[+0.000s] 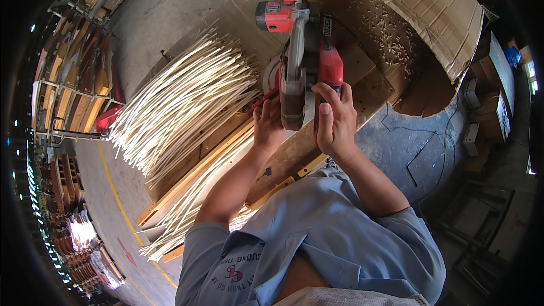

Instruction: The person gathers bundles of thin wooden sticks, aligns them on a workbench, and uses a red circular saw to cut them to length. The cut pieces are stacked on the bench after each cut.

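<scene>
A red and black miter saw stands on a wooden bench in front of me, its grey blade guard pointing toward me. My right hand is wrapped round the saw's red and black handle. To the left of the guard, low by the saw's base, my left hand has its fingers curled; the guard partly hides them, and what they grip cannot be made out. Thin pale wooden sticks run along the bench toward that hand. A large pile of similar sticks lies farther left.
Bent cardboard curves round the far right of the saw, with many short cut pieces lying in it. Racks of boards stand at the left, past a yellow floor line. Boxes and a cable are at the right.
</scene>
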`<state>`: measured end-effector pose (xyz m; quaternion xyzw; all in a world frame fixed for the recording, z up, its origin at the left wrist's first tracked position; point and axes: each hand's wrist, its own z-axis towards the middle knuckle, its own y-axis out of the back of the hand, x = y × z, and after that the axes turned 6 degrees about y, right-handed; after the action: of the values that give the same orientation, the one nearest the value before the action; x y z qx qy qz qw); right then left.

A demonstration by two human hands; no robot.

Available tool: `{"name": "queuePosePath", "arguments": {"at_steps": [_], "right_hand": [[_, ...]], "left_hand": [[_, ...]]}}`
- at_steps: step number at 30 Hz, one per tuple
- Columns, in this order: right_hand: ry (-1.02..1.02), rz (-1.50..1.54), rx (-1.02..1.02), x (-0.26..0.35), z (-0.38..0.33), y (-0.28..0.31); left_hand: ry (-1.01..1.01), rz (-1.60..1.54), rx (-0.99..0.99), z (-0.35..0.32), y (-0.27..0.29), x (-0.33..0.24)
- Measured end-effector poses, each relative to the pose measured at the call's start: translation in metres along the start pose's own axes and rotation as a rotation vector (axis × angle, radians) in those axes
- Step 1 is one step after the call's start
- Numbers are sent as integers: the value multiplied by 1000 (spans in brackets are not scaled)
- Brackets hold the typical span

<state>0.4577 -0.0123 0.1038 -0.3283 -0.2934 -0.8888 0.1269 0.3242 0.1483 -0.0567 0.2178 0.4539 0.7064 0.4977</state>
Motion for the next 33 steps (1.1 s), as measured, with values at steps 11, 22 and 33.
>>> {"name": "queuePosePath", "arguments": {"at_steps": [11,22,33], "right_hand": [[-66,-36,-6,9,-3,-2],[-34,-115,34,-8,130,23],[-233,156,-39,-26,185,32]], "left_hand": [[63,-66,38,2,0,-2],[-59,28,109,-1,5,2],[24,-31,186,-6,4,4]]}}
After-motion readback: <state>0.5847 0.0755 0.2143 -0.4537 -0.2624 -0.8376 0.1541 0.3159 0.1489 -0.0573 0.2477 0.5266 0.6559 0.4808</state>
